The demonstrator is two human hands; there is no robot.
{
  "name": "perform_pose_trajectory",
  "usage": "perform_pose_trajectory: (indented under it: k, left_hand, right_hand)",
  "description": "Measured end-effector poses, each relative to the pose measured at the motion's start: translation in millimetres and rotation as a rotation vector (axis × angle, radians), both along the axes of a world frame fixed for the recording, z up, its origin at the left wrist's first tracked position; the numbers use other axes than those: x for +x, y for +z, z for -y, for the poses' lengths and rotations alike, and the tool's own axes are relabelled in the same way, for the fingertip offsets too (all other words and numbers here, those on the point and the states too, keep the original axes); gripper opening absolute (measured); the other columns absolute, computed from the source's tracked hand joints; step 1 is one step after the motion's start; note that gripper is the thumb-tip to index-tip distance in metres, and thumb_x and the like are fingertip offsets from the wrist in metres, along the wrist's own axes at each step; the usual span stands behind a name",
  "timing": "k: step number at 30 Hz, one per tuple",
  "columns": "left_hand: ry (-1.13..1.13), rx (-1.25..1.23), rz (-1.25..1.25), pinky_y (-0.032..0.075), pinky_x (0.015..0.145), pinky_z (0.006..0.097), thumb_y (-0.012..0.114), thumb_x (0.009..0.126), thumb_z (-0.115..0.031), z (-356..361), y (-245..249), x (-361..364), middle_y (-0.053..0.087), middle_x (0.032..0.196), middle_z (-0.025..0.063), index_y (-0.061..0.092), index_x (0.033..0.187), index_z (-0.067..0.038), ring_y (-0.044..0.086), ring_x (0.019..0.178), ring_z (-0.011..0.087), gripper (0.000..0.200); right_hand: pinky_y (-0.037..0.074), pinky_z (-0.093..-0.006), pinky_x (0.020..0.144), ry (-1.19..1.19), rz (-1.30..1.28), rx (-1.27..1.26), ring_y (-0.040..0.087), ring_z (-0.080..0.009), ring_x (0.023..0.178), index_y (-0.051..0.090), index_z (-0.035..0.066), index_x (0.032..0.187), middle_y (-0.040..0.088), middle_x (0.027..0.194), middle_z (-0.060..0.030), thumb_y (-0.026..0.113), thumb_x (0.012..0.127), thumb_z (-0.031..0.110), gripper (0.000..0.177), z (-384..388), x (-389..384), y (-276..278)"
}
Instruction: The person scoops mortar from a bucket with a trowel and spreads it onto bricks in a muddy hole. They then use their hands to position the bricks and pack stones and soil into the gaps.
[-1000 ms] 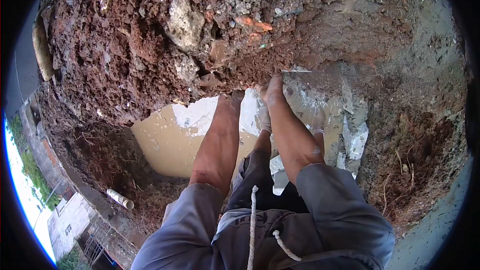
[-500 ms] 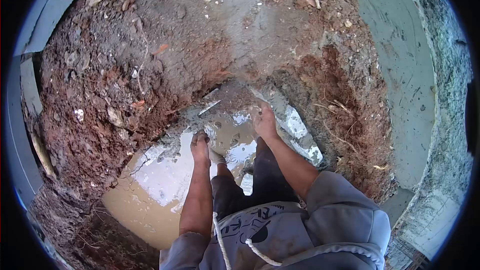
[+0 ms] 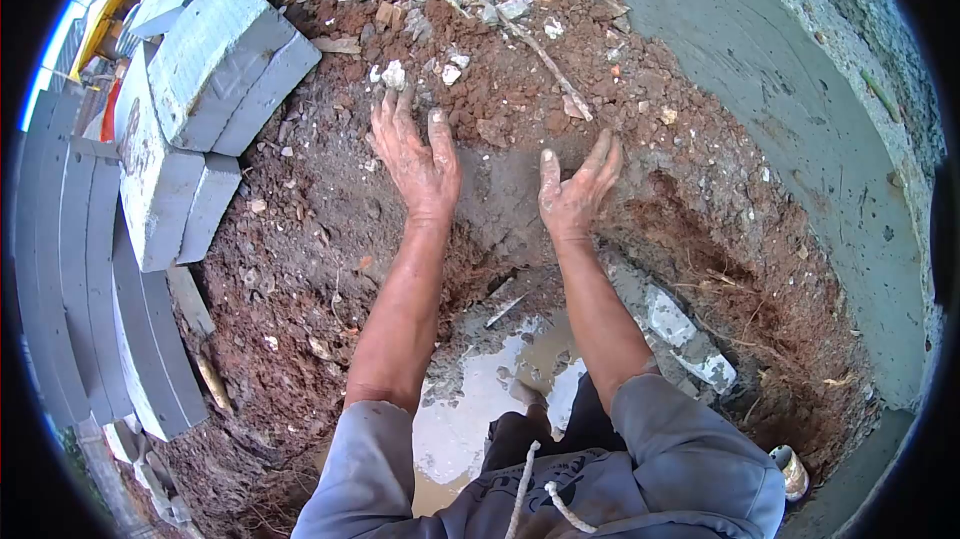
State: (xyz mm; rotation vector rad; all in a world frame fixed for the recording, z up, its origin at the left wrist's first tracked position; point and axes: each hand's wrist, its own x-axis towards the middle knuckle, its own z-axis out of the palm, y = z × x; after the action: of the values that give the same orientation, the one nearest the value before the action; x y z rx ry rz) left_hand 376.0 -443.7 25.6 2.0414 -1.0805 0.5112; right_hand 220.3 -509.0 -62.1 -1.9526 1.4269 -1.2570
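My left hand [image 3: 415,157], muddy, is stretched out over the brown soil bank [image 3: 490,174] with its fingers apart, close to some small white stones [image 3: 394,74]. To its right, my right hand [image 3: 582,189] is spread over the same bank, thumb and fingers apart, below the end of a thin stick [image 3: 540,54]. Neither hand holds anything. Whether the palms touch the soil cannot be made out. Below the forearms lies a pit of muddy water [image 3: 470,409], where one foot shows.
Stacked grey blocks [image 3: 215,64] stand at the upper left, above long grey slabs [image 3: 150,339]. A smooth grey strip [image 3: 760,89] curves along the right. White-topped rubble [image 3: 690,339] edges the pit, and a pipe end [image 3: 790,472] sticks out at the lower right.
Both hands have moved up and forward from over the muddy pit to the soil bank, and their fingers are now spread. The view has shifted, bringing the stacked blocks into sight.
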Motion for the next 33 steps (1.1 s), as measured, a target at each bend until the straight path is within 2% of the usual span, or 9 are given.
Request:
perform_pose_trajectory:
  k: [6, 13, 17, 18, 21, 22, 25, 30, 33]
  left_hand:
    - [0.031, 0.113, 0.177, 0.013, 0.113, 0.0590, 0.049, 0.096, -0.032, 58, 34, 82, 0.039, 0.145, 0.0135, 0.044, 0.137, -0.010, 0.027, 0.138, 0.0365, 0.047]
    - [0.013, 0.438, 0.453, 0.015, 0.111, 0.0625, 0.044, 0.095, -0.046, 117, 20, 126, 0.040, 0.146, 0.0068, 0.046, 0.139, -0.019, 0.027, 0.140, 0.0309, 0.052]
    - [-0.027, 0.433, 0.373, 0.015, 0.111, 0.0639, 0.048, 0.092, -0.051, 113, 26, 121, 0.043, 0.143, 0.0056, 0.056, 0.130, -0.020, 0.031, 0.137, 0.0298, 0.050]
    - [-0.016, 0.407, 0.385, 0.017, 0.111, 0.0619, 0.050, 0.091, -0.051, 115, 24, 120, 0.045, 0.141, 0.0063, 0.061, 0.122, -0.018, 0.033, 0.135, 0.0297, 0.047]
    - [-0.020, 0.405, 0.403, 0.022, 0.109, 0.0576, 0.051, 0.090, -0.051, 118, 26, 119, 0.048, 0.138, 0.0072, 0.064, 0.116, -0.016, 0.036, 0.132, 0.0300, 0.046]
    - [-0.081, 0.333, 0.478, 0.034, 0.100, 0.0473, 0.057, 0.088, -0.043, 116, 28, 119, 0.055, 0.127, 0.0088, 0.065, 0.108, -0.011, 0.045, 0.122, 0.0306, 0.039]
    - [-0.072, 0.238, 0.462, 0.037, 0.096, 0.0429, 0.058, 0.087, -0.039, 111, 23, 111, 0.058, 0.120, 0.0081, 0.065, 0.105, -0.011, 0.049, 0.116, 0.0301, 0.034]
    - [-0.142, 0.089, 0.213, 0.039, 0.096, 0.0440, 0.056, 0.090, -0.025, 75, 10, 79, 0.059, 0.117, 0.0136, 0.063, 0.113, -0.011, 0.053, 0.112, 0.0319, 0.027]
    - [-0.065, -0.035, 0.318, 0.036, 0.100, 0.0454, 0.054, 0.091, -0.026, 67, 5, 82, 0.057, 0.121, 0.0183, 0.058, 0.121, -0.007, 0.050, 0.116, 0.0354, 0.035]
  right_hand:
    - [0.009, -0.0593, 0.112, 0.085, -0.236, 0.111, 0.019, -0.0473, 0.135, 0.011, -0.007, 0.146, 0.021, 0.144, -0.0306, 0.061, 0.085, 0.049, 0.097, -25, 98, 17]
    - [0.031, -0.0534, 0.107, 0.151, 0.452, 0.119, 0.031, -0.0499, 0.129, 0.012, -0.009, 0.144, 0.026, 0.139, -0.0342, 0.065, 0.084, 0.026, 0.087, 37, 134, 54]
    - [0.034, -0.0506, 0.106, 0.099, 0.394, -0.088, 0.034, -0.0507, 0.128, 0.015, -0.008, 0.144, 0.027, 0.139, -0.0342, 0.063, 0.085, 0.026, 0.083, 65, 146, 48]
    - [0.031, -0.0489, 0.107, 0.100, 0.438, -0.034, 0.034, -0.0475, 0.130, 0.025, -0.008, 0.141, 0.030, 0.139, -0.0331, 0.063, 0.085, 0.032, 0.078, 66, 149, 50]
    - [0.037, -0.0494, 0.104, 0.156, 0.305, -0.040, 0.037, -0.0500, 0.126, 0.031, -0.008, 0.139, 0.027, 0.138, -0.0354, 0.064, 0.084, 0.026, 0.072, 83, 155, 61]
    - [0.040, -0.0480, 0.102, 0.143, 0.321, 0.003, 0.042, -0.0475, 0.123, 0.037, -0.007, 0.136, 0.033, 0.136, -0.0336, 0.064, 0.084, 0.026, 0.068, 87, 157, 65]
    - [0.041, -0.0471, 0.100, 0.275, 0.361, 0.045, 0.046, -0.0443, 0.120, 0.039, -0.006, 0.135, 0.039, 0.132, -0.0307, 0.064, 0.084, 0.027, 0.065, 91, 145, 63]
    - [0.041, -0.0461, 0.101, 0.353, 0.454, -0.025, 0.047, -0.0429, 0.120, 0.045, -0.001, 0.134, 0.042, 0.131, -0.0292, 0.060, 0.087, 0.028, 0.057, 63, 152, 55]
    - [0.036, -0.0472, 0.105, 0.258, 0.492, -0.005, 0.043, -0.0440, 0.123, 0.040, -0.003, 0.137, 0.041, 0.133, -0.0290, 0.060, 0.087, 0.033, 0.065, 58, 165, 55]
